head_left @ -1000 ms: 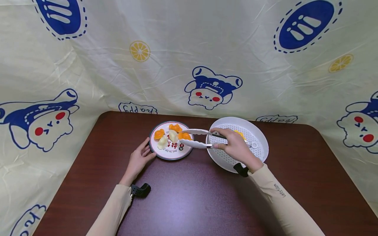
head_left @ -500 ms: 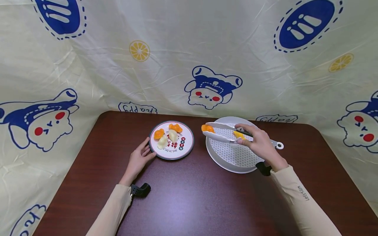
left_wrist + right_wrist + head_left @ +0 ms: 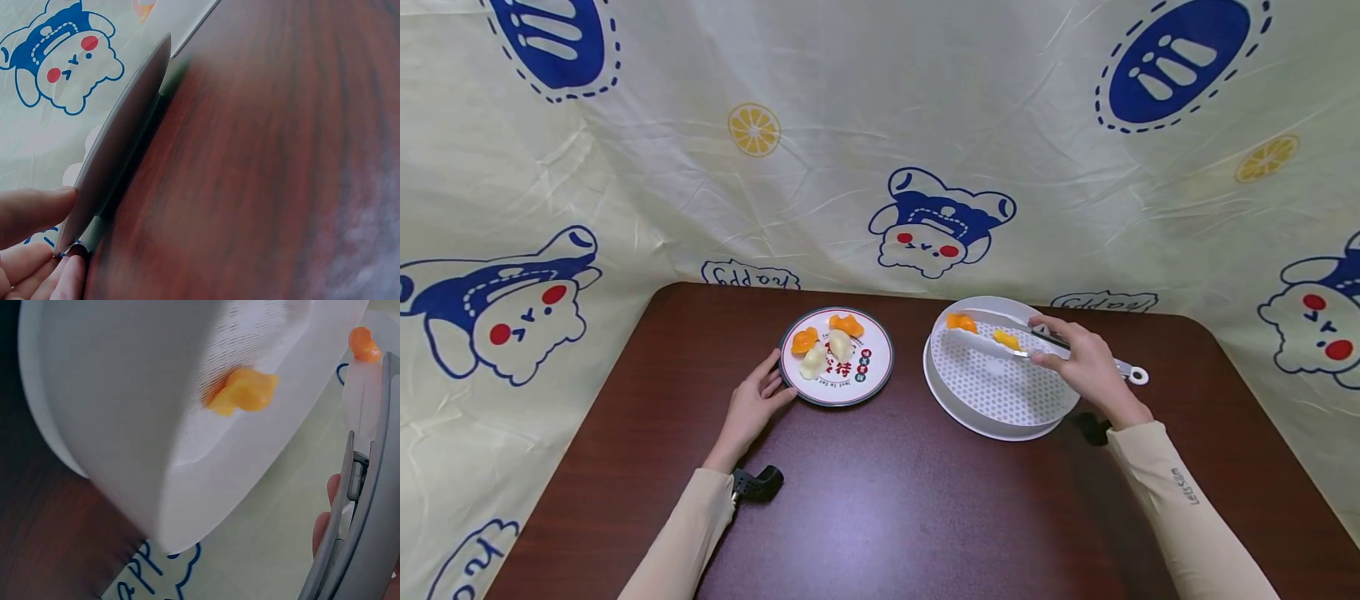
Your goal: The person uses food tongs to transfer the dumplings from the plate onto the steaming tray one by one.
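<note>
My left hand point(image 3: 752, 412) holds the left rim of a small printed plate point(image 3: 850, 392), the thumb and fingers at its edge in the left wrist view. Orange pieces point(image 3: 804, 340) and pale pieces point(image 3: 813, 363) of what looks like fruit lie on the plate. My right hand point(image 3: 1086, 362) grips tongs point(image 3: 369, 487), their light tips closed on an orange piece point(image 3: 961, 322). That piece is over the far left part of a white perforated strainer point(image 3: 1000, 400). A yellow-orange piece point(image 3: 244, 390) lies in the strainer.
Beneath the strainer sits a white bowl point(image 3: 942, 412), its rim showing at the left and front. Both stand on a dark brown table point(image 3: 850, 500). A printed sheet point(image 3: 820, 208) hangs behind the table's back edge.
My right hand has carried the tongs and an orange piece off the plate, rightward to over the strainer. The left hand and plate have stayed in place.
</note>
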{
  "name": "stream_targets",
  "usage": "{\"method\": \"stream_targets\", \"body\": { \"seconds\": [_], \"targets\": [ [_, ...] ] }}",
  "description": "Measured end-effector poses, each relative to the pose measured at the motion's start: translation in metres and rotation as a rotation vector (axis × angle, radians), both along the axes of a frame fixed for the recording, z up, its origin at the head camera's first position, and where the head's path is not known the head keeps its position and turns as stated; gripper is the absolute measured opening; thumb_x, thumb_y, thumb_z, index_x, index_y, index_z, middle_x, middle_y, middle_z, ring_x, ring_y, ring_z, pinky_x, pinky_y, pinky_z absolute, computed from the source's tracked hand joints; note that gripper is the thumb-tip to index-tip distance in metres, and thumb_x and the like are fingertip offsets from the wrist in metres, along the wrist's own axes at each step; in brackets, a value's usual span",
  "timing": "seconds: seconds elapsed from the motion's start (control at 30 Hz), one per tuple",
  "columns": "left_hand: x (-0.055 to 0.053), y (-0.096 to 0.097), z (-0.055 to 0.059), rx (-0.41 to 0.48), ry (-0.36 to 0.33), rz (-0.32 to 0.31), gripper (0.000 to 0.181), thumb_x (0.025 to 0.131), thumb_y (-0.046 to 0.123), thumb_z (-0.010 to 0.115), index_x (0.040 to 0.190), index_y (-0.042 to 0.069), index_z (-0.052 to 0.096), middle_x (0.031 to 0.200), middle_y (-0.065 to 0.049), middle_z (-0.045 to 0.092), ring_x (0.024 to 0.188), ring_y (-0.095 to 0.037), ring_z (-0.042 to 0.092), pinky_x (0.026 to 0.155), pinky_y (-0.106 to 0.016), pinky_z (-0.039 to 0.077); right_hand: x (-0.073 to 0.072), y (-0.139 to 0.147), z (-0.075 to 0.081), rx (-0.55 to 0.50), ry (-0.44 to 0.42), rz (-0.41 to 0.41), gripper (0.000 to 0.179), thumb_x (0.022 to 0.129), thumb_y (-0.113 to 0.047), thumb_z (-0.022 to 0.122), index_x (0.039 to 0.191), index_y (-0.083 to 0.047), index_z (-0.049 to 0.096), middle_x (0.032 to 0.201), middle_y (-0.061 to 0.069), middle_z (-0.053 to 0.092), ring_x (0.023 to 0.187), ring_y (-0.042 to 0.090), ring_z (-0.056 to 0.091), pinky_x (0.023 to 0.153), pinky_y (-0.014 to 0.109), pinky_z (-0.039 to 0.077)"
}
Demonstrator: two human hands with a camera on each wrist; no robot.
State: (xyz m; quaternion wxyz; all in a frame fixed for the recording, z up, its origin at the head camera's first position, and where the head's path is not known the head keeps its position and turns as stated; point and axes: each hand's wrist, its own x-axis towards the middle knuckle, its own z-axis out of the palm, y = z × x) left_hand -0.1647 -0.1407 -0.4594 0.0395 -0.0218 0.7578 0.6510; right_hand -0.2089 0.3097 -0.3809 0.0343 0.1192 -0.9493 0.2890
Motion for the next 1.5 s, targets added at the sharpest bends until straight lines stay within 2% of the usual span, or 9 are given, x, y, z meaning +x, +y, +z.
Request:
{"method": "stream_targets", "body": {
  "seconds": [0.1,0.17,0.43,0.67,0.8,1.33,1.4,1.5],
  "targets": [
    [-0.005,-0.002,-0.012,-0.001,0.010,0.008,0.074,0.087,0.002,0.068,0.149,0.002,0.028,0.153,-0.014,0.028,0.132,-0.029,0.040,0.104,-0.028,0.040,-0.002,0.004,-0.003,-0.001,-0.011,-0.005,0.053,0.083,-0.004,0.072,0.132,-0.001,0.052,0.134,0.026,0.048,0.124,0.045,0.039,0.099,0.068,0.031],
    [-0.006,-0.002,-0.016,-0.003,0.022,0.012,0.074,0.087,0.002,0.068,0.149,0.002,0.029,0.153,-0.013,0.029,0.131,-0.028,0.041,0.103,-0.027,0.040,-0.004,0.005,-0.004,0.000,-0.021,-0.010,0.053,0.083,-0.005,0.072,0.133,-0.001,0.052,0.134,0.027,0.048,0.124,0.045,0.038,0.099,0.069,0.031],
    [-0.006,-0.002,-0.017,0.016,0.037,0.015,0.073,0.087,0.000,0.068,0.149,0.002,0.029,0.152,-0.015,0.029,0.131,-0.029,0.040,0.103,-0.024,0.041,-0.008,0.010,-0.010,0.022,-0.009,-0.023,0.052,0.083,-0.006,0.072,0.131,0.000,0.053,0.132,0.029,0.049,0.119,0.045,0.043,0.097,0.066,0.034],
    [0.009,0.004,0.017,0.024,-0.013,0.006,0.072,0.087,-0.005,0.064,0.148,-0.004,0.026,0.152,-0.019,0.026,0.133,-0.033,0.038,0.105,-0.032,0.038,-0.012,0.016,-0.016,0.035,-0.032,-0.047,0.052,0.084,-0.006,0.070,0.132,0.002,0.051,0.132,0.031,0.047,0.120,0.047,0.041,0.098,0.067,0.032],
    [0.010,0.005,0.019,0.024,-0.006,0.005,0.071,0.087,-0.005,0.064,0.148,-0.004,0.026,0.152,-0.019,0.026,0.133,-0.033,0.037,0.105,-0.032,0.038,-0.014,0.018,-0.018,0.044,-0.062,-0.060,0.053,0.085,-0.006,0.069,0.133,0.002,0.050,0.134,0.031,0.045,0.120,0.047,0.040,0.099,0.068,0.031],
    [0.006,0.003,0.013,0.024,0.008,-0.011,0.072,0.087,-0.004,0.065,0.147,-0.006,0.027,0.152,-0.022,0.026,0.133,-0.036,0.037,0.106,-0.033,0.038,-0.016,0.018,-0.021,0.060,-0.115,-0.045,0.058,0.086,-0.010,0.070,0.137,0.001,0.046,0.134,0.033,0.042,0.119,0.048,0.039,0.099,0.070,0.030],
    [0.004,0.002,0.010,0.029,-0.002,-0.007,0.073,0.086,-0.003,0.066,0.148,-0.004,0.027,0.153,-0.020,0.026,0.133,-0.034,0.037,0.106,-0.032,0.038,-0.015,0.017,-0.020,0.055,-0.110,-0.046,0.059,0.085,-0.010,0.071,0.137,0.001,0.046,0.135,0.032,0.042,0.119,0.048,0.039,0.099,0.070,0.030],
    [-0.001,-0.001,-0.003,0.033,-0.010,0.002,0.075,0.086,-0.001,0.067,0.149,0.000,0.027,0.154,-0.015,0.026,0.134,-0.030,0.037,0.106,-0.029,0.038,-0.014,0.016,-0.019,0.047,-0.090,-0.040,0.059,0.085,-0.008,0.071,0.137,0.001,0.046,0.135,0.032,0.043,0.120,0.048,0.038,0.099,0.070,0.029]
  ]
}}
